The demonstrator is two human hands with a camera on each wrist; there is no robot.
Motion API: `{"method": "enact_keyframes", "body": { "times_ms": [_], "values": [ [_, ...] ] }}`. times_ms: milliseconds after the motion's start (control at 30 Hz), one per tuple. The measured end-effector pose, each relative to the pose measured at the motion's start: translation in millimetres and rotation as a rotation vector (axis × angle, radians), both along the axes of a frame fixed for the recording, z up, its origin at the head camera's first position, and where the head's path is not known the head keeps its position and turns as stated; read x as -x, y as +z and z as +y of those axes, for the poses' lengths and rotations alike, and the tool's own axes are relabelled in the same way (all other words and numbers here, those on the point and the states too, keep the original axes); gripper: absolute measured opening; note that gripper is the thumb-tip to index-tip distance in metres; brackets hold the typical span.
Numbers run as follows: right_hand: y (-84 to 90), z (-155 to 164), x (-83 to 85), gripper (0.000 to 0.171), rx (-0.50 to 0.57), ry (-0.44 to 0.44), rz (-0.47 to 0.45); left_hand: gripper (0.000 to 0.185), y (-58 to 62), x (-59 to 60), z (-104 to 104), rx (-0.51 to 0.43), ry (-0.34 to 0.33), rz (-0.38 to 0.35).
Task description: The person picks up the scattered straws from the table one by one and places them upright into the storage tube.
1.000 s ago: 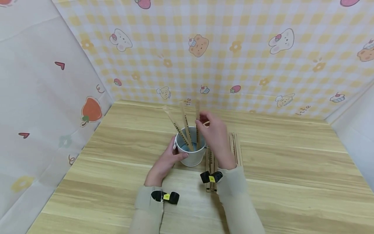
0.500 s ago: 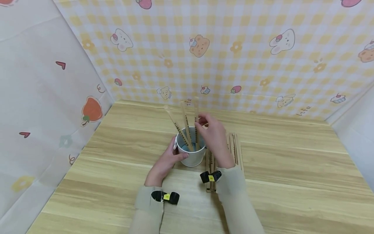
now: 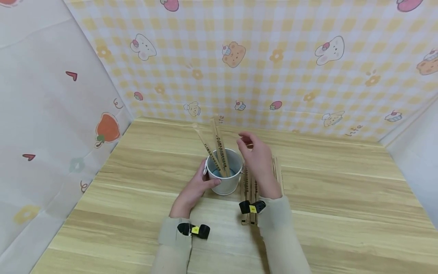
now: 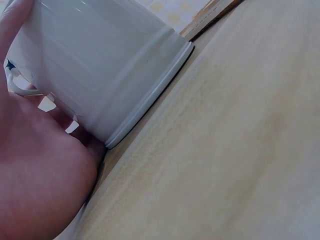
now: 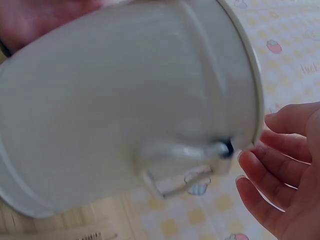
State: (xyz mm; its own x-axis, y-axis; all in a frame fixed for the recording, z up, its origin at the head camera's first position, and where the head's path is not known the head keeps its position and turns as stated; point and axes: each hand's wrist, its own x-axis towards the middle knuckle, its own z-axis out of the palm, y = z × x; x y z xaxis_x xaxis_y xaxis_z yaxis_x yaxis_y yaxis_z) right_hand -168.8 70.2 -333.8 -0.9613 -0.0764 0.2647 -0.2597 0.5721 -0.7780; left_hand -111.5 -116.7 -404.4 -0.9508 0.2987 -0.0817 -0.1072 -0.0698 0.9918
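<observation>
Standing the wooden sticks [image 3: 219, 146] upright in the small white bucket [image 3: 224, 179] looks like the step in hand: three lean together inside it, tips fanned up and away from the person. The left hand [image 3: 196, 186] wraps the near-left wall of the bucket, thumb curled against its side, steadying it on the wooden table [image 3: 342, 198]. The right hand [image 3: 256, 158] hovers just right of the rim, fingers [image 5: 272, 167] loosely spread and slightly bent, holding nothing. Under and just beyond that hand lies a row of flat sticks [image 3: 249, 190], side by side on the table. My guess is the next move calls for a pinch on one flat stick's end, lifting it clear of its neighbours, then tipping it vertical over the opening while the left hand keeps the bucket from sliding. The bucket is smooth and glossy, probably enamelled metal, tapered with a rolled rim and a small side lug [image 5: 220, 149]. The sticks are thin, pale, matte wood with dark printed lettering.
</observation>
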Motion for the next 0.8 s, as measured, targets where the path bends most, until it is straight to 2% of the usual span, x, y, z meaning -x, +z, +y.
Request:
{"method": "enact_keyframes", "body": {
  "times_ms": [200, 300, 467, 800],
  "values": [
    [-3.3, 18, -0.8, 0.029, -0.003, -0.054, 0.013, 0.082, -17.4, 5.6, -3, -0.013, 0.007, -0.010],
    [-5.7, 28, -1.7, 0.029, -0.001, -0.071, 0.017, 0.081, -22.2, 6.3, -3, -0.018, 0.020, -0.002],
    [-13.1, 52, -3.9, 0.031, 0.005, -0.121, -0.008, 0.083, -23.9, 5.7, -3, -0.015, 0.027, 0.013],
    [-28.5, 99, -4.2, 0.042, -0.044, -0.198, -0.162, 0.082, -23.2, 8.6, 0, -0.013, 0.019, 0.030]
  ]
}}
